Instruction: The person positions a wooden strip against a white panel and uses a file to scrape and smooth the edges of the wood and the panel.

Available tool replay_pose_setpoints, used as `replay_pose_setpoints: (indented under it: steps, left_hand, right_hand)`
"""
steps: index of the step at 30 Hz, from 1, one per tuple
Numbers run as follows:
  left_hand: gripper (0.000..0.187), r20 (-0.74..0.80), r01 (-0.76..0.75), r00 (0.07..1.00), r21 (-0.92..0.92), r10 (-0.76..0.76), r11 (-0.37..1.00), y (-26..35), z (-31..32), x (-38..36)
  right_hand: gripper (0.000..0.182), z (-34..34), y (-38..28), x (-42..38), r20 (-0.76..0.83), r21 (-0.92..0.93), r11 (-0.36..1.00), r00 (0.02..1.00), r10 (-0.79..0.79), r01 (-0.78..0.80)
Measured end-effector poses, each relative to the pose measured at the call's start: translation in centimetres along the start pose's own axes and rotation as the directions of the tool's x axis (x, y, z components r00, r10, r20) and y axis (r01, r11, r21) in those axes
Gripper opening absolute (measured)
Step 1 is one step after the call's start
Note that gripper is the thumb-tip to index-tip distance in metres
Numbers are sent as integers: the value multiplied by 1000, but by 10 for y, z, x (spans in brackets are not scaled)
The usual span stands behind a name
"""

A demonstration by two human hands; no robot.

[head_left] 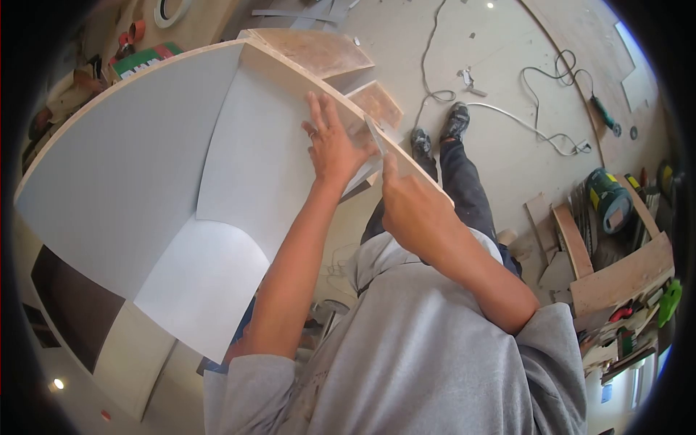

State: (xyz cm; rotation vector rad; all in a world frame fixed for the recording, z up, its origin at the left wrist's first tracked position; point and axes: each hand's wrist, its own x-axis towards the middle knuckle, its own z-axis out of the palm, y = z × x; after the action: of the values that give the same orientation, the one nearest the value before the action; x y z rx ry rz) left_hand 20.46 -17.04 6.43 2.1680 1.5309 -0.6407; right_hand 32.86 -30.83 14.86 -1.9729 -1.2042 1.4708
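A large box-like wooden piece with a light grey lining (130, 138) fills the left and centre, its pale wooden edge (319, 85) curving towards me. My left hand (337, 141) rests on the inner side of the lining near that edge, fingers apart, a ring on one of them. Its thumb is close to a thin flat blade (376, 136). My right hand (417, 206) is closed round the blade's lower end, index finger stretched along it. The blade's tip touches the wooden edge. What part of the tool lies inside my right fist is hidden.
Cables (507, 109) run over the floor past my shoes (455, 122). A green power tool (600, 112) lies at the upper right. Wood offcuts (623, 272) and a green and yellow container (609, 199) stand at the right. Small wooden boxes (312, 52) are behind the piece.
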Motion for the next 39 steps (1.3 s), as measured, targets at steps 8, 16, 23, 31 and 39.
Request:
replay_pose_setpoints:
  steps: [8, 16, 23, 31, 39]
  left_hand:
    - [143, -25, 4, 1000, 19, -3, 1000, 9, -4, -3]
    - [144, -1, 17, 1000, 41, -17, 999, 7, -5, -2]
    - [145, -38, -8, 999, 11, 8, 1000, 9, -7, 6]
    - [144, -14, -4, 1000, 42, 5, 999, 10, -5, -4]
    - [143, -23, -17, 1000, 27, 17, 999, 5, 3, -9]
  right_hand:
    - [54, 25, 14, 23, -135, 30, 998, 990, -45, 49]
    - [64, -12, -3, -28, 70, -31, 998, 995, 65, -63]
    - [77, 35, 22, 34, -127, 51, 997, 990, -55, 62]
    - [72, 6, 12, -35, 13, -23, 1000, 1000, 13, -13]
    - [66, 54, 38, 5, -233, -32, 985, 957, -174, 172]
